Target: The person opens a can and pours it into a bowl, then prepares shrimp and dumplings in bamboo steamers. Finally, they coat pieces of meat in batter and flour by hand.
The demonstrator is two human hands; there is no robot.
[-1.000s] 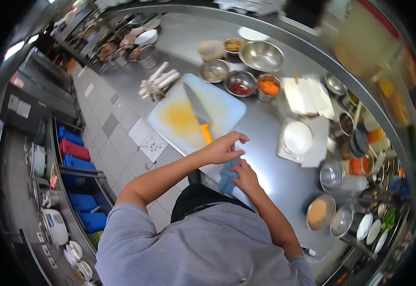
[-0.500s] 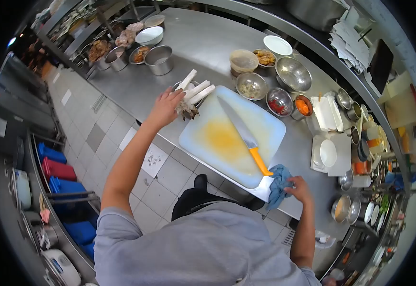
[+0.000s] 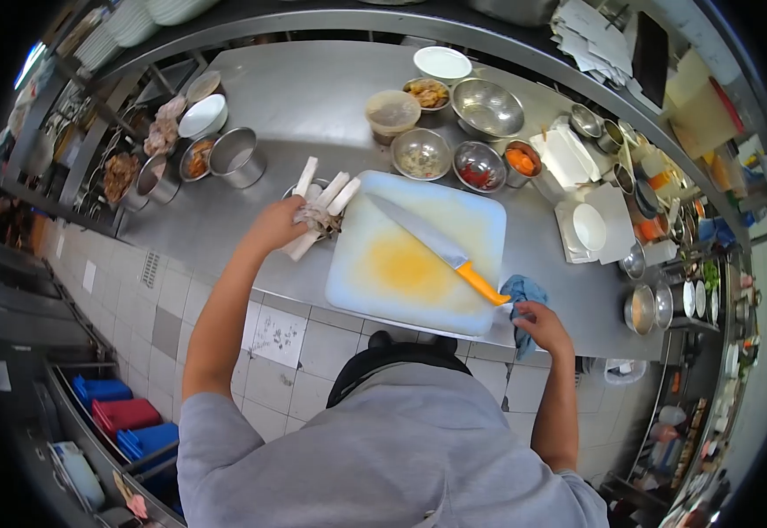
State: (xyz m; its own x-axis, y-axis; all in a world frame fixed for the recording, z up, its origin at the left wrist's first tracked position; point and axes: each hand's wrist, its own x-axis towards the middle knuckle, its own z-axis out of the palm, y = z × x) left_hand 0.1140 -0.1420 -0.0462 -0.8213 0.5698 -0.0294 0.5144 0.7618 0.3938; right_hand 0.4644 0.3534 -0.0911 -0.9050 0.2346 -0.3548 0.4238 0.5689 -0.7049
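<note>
My left hand is at the left edge of the cutting board, its fingers on a greyish, shrimp-like piece. White sticks stick out of a metal bowl beneath, which is mostly covered. On the yellow-stained white cutting board lies a large knife with its orange handle toward the right front corner. My right hand is by that corner, its fingertips at a crumpled blue cloth; whether they grip it is unclear.
Behind the board stand bowls of food and a lidded tub. Metal pots are at the back left. A white open box and several metal bowls are on the right. A steel shelf runs across the back.
The view has turned and shifted, so the table now looks more level. My left fingers have closed in on the greyish piece. The knife still lies on the board, and my right hand stays by the cloth.
</note>
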